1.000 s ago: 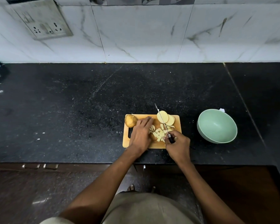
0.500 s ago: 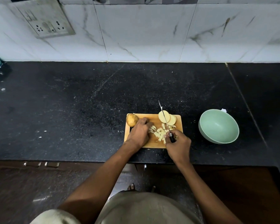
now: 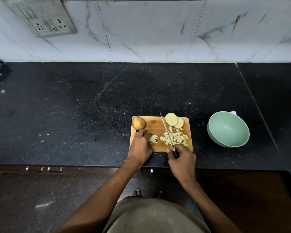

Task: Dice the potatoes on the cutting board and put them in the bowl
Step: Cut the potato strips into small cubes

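Moved since the earlier frames: left hand (image 3: 140,147) has drawn back toward the lower left corner of the cutting board (image 3: 154,126), off the pile it was steadying, and the cut pieces now lie in two groups with bare board between them; the knife (image 3: 166,130) has swung to lie lengthwise across the board, tip toward the wall.

Item 1. Whole potato (image 3: 138,122), unpeeled, upper left corner of the board. Untouched.

Item 2. Round slices (image 3: 171,119), two or three overlapping, upper right corner of the board. Sliced, not yet diced.

Item 3. Strips (image 3: 153,139), a few, just beside the left hand's fingertips. Its fingers are curled down onto the board next to them; whether they pinch a strip cannot be told.

Item 4. Diced pieces (image 3: 177,137), loose heap on the right half of the board, the knife blade lying along their left edge.

Item 5. Right hand (image 3: 181,158), at the near edge of the board, fingers wrapped round the dark knife handle.

Item 6. Bowl (image 3: 228,129), pale green, on the black counter (image 3: 74,115) to the right of the board, apart from it. Nothing shows inside.

Status, as judged: dicing partly done. One potato is mostly reduced; the strips and round slices still need cross-cuts, and the whole potato has not been started. Transfer to the bowl has not begun.
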